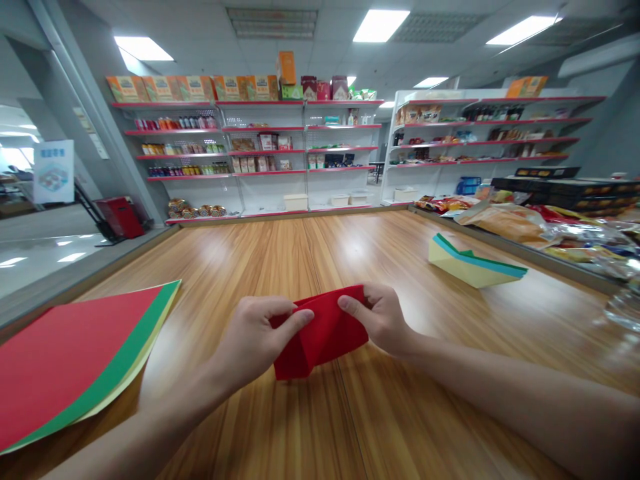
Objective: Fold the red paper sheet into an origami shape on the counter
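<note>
A piece of folded red paper (327, 333) is held up just above the wooden table (400, 413). My left hand (265, 333) pinches its left end, with the thumb lying on the near face. At the upper right end, my right hand (383, 317) grips the paper between thumb and fingers. The paper shows slanting creases, and its top edges stand slightly apart. The fingers behind it are partly hidden. Farther off to the right sit nested paper boats (470, 263) in pale yellow, blue and green.
A stack of coloured paper sheets (85, 340), red on top, lies at the left. Snack packets (515, 223) and dark boxes (565, 190) line the right side beyond the table's raised edge (505, 247). Stocked shelves (265, 133) stand behind the table.
</note>
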`<state>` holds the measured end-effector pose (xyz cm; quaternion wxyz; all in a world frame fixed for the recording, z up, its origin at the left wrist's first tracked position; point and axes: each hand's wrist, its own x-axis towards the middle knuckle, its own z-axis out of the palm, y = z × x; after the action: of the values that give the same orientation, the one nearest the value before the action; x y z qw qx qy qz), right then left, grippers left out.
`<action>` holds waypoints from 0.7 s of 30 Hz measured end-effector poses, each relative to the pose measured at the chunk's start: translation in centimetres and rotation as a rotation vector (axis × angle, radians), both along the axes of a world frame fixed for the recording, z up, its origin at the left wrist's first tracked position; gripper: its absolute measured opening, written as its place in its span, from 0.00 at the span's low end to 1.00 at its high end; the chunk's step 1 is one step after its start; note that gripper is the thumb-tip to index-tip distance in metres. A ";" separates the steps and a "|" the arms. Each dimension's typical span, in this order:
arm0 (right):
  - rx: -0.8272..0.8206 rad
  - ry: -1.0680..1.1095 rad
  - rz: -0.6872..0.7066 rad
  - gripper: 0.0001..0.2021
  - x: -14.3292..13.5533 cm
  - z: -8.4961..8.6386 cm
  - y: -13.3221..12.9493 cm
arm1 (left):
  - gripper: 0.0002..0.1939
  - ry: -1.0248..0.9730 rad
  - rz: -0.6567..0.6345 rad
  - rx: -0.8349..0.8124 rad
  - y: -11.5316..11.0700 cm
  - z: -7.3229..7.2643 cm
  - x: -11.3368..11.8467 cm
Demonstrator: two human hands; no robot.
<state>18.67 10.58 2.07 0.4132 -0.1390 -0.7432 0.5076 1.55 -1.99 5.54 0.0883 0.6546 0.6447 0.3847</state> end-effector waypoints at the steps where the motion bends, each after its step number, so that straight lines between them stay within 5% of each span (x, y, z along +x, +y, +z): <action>1: -0.064 0.025 0.003 0.11 -0.1 -0.2 -0.1 | 0.22 -0.002 0.015 0.035 0.0 -0.3 0.1; 8: -0.181 0.070 -0.017 0.12 -0.7 -0.7 -1.2 | 0.19 -0.111 0.096 0.228 -0.1 -1.2 0.5; 12: -0.107 0.074 -0.094 0.12 -0.7 -0.6 -1.5 | 0.14 -0.248 0.289 0.299 0.3 -2.0 1.0; 14: -0.071 0.066 -0.111 0.12 -0.7 -0.6 -1.5 | 0.13 -0.411 0.344 0.256 0.4 -2.5 1.3; 18: -0.062 0.050 -0.123 0.12 -0.6 -0.8 -1.4 | 0.16 -0.774 0.218 0.082 0.3 -2.8 1.7; 21: -0.095 0.063 -0.091 0.12 -0.7 -0.9 -1.5 | 0.15 -0.665 0.269 0.113 -0.1 -2.5 1.8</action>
<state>17.97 9.13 1.13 0.4518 -0.1764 -0.6978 0.5272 3.33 -2.12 3.08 0.2055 0.4069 0.6390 0.6196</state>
